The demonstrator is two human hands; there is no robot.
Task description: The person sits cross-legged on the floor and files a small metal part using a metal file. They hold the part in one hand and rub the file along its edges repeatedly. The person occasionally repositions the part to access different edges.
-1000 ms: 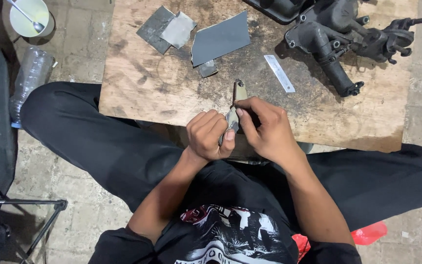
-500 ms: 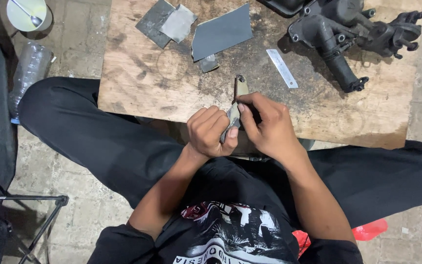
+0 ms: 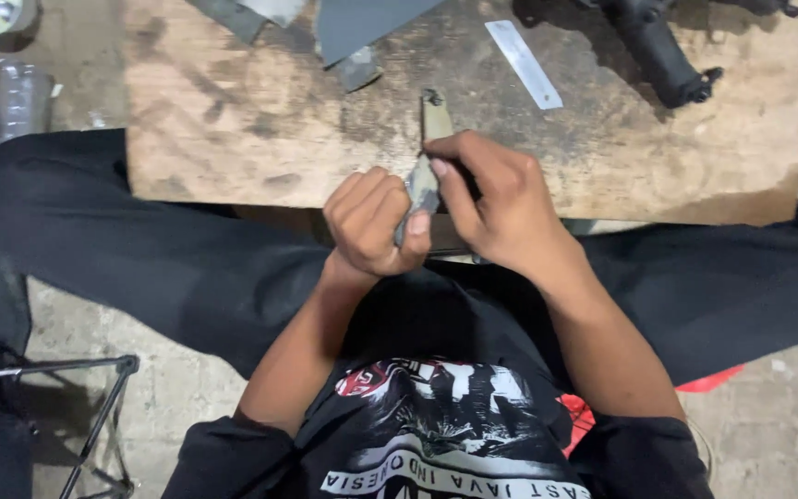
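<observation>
Left hand is clamping a small grey abrasive strip; right hand is gripping a flat tan metal piece between them, over the wooden table. Rubbing looks underway, unfinished.

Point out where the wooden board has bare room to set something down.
The wooden board is bare at left, between its left edge and the left hand, and at right below the metal strip and black part. It is crowded along the top by grey sheets and around the right hand, holding a metal piece.
</observation>
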